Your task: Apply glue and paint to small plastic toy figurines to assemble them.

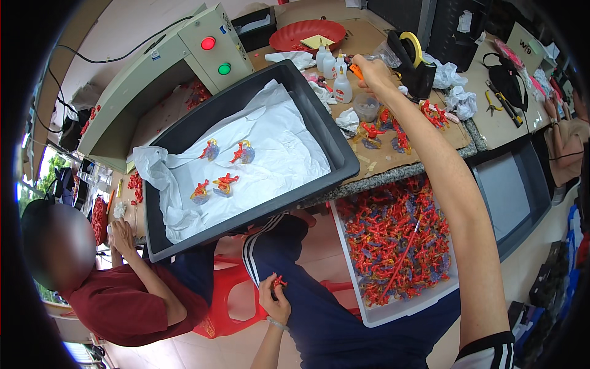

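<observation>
My left hand (274,300) is closed on a small red figurine part (279,281) above my thigh. My right arm stretches over the workbench, where my right hand (376,75) grips a slim orange object (356,71) whose kind I cannot make out. Just beside that hand stand several white squeeze bottles (342,88). Nearer to me on the bench lie red, yellow and purple figurines (370,134) and a small clear cup (366,108). To the left, a black tray (258,206) lined with white paper (270,154) bears several figurines (243,152).
Below the bench edge, a white bin (369,320) is heaped with figurine pieces. A tape dispenser (421,83) and a red plate (307,34) stand farther back. A grey machine (184,46) with red and green buttons is at left, near a seated co-worker (129,301).
</observation>
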The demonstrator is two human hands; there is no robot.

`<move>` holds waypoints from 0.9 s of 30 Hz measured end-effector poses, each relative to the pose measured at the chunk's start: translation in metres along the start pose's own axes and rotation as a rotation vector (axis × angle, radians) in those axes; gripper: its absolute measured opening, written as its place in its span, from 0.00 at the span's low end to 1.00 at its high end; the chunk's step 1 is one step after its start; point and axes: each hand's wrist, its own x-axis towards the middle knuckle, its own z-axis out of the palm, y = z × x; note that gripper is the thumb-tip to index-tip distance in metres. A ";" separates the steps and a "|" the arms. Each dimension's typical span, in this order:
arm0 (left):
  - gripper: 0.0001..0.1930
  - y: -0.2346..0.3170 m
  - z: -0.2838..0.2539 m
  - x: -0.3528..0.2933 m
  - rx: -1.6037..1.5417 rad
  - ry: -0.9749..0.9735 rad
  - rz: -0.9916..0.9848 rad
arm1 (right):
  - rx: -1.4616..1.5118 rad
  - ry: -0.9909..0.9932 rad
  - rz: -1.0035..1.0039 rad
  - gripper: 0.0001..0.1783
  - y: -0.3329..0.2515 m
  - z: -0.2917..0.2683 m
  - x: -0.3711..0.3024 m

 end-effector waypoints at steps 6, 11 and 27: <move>0.11 -0.003 0.000 -0.001 0.020 0.007 0.008 | -0.037 0.029 0.007 0.28 -0.001 0.001 -0.002; 0.11 0.001 0.001 0.001 0.022 0.007 0.024 | -0.073 0.042 0.021 0.31 -0.001 -0.002 -0.001; 0.11 -0.002 -0.002 -0.001 0.024 -0.003 0.014 | -0.062 0.033 0.015 0.30 -0.004 0.000 -0.002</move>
